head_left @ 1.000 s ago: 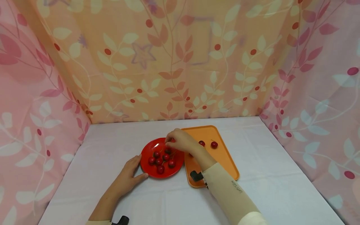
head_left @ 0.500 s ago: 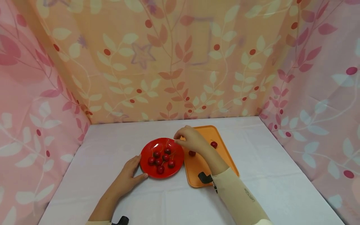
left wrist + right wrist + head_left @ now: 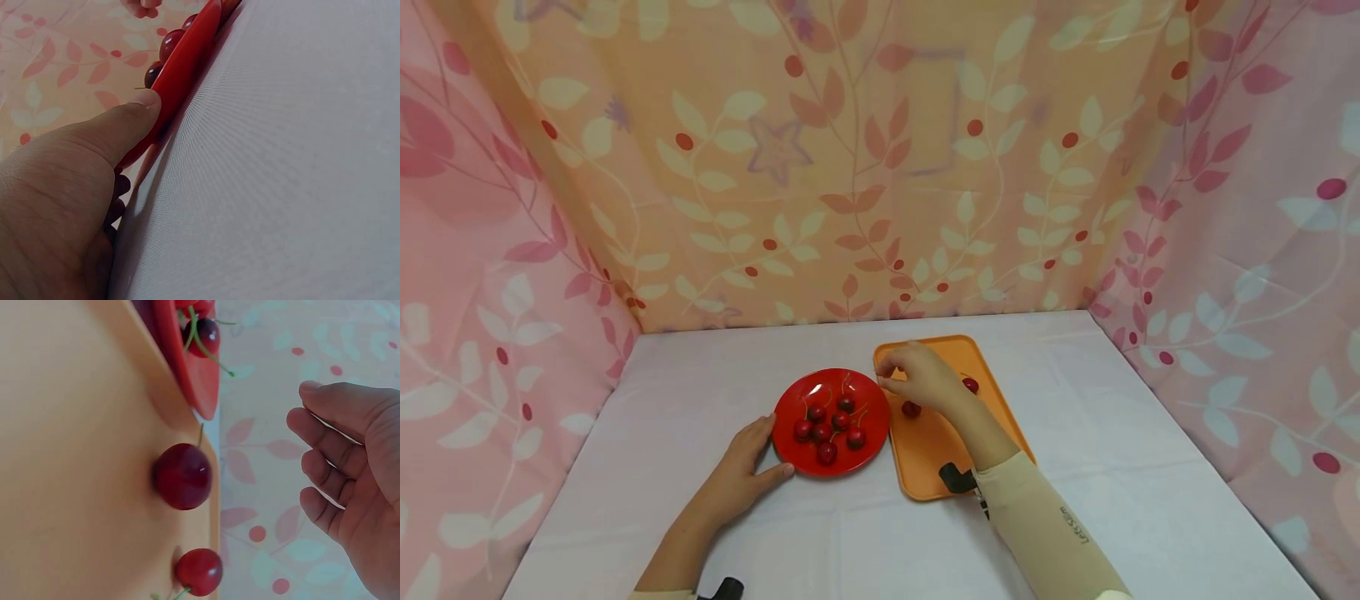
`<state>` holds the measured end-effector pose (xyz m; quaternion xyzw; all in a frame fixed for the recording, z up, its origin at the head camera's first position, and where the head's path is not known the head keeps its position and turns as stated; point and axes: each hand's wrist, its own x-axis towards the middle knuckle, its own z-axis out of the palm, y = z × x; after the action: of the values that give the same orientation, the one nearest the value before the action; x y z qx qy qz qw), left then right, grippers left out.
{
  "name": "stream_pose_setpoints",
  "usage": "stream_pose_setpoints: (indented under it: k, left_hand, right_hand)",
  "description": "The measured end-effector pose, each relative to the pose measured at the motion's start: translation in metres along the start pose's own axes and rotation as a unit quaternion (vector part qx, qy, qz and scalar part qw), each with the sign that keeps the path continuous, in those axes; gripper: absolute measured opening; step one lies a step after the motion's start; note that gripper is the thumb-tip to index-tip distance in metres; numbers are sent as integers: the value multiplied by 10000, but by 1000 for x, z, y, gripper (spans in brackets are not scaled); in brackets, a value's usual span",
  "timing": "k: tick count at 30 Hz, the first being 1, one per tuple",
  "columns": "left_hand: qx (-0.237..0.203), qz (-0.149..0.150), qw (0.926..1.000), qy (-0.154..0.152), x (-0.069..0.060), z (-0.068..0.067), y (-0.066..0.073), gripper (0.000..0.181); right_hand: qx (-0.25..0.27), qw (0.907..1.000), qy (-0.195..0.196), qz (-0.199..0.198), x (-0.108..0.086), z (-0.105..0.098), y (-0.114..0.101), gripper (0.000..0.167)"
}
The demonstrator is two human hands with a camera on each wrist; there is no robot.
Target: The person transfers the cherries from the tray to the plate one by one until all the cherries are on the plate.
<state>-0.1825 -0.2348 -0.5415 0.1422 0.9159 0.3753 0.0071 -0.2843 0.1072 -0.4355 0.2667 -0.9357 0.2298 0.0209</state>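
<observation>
A round red plate [image 3: 833, 467] bears several dark red cherries [image 3: 841, 420] with green stems. Its left rim is touched by my left hand [image 3: 741, 473], thumb and fingers spread apart along the edge; in the left wrist view the thumb [image 3: 125, 122] rests against the rim. Over the left part of an orange tray [image 3: 925, 467] hovers my right hand [image 3: 921, 379], its fingers loosely bent with nothing between them. Below and beside it on the tray lie a cherry [image 3: 912, 409] and another cherry [image 3: 970, 385], partly covered by the hand.
Plate and tray stand side by side on a white-covered table [image 3: 700, 375]. A patterned orange curtain [image 3: 850, 208] closes off the back, with pink patterned cloths [image 3: 497, 333] at both sides. Dark wrist mounts [image 3: 957, 477] sit on the forearms.
My right hand has moved right, from a dark cherry at the back of the plate to above the tray, uncovering that cherry. My left hand has stayed at the rim.
</observation>
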Motion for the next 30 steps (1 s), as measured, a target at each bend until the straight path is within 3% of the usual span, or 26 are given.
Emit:
stream_pose_setpoints:
  k: [14, 23, 30]
  left_hand:
    - [60, 4, 10000, 7, 1, 1, -1, 97]
    - [84, 15, 10000, 4, 1, -1, 0, 96]
    - [18, 1, 10000, -24, 0, 0, 0, 95]
  right_hand:
    - [122, 9979, -384, 514, 3, 22, 23, 10]
    - [912, 9890, -780, 867, -1, 27, 28, 13]
    - [1009, 9868, -790, 994, -1, 33, 31, 11]
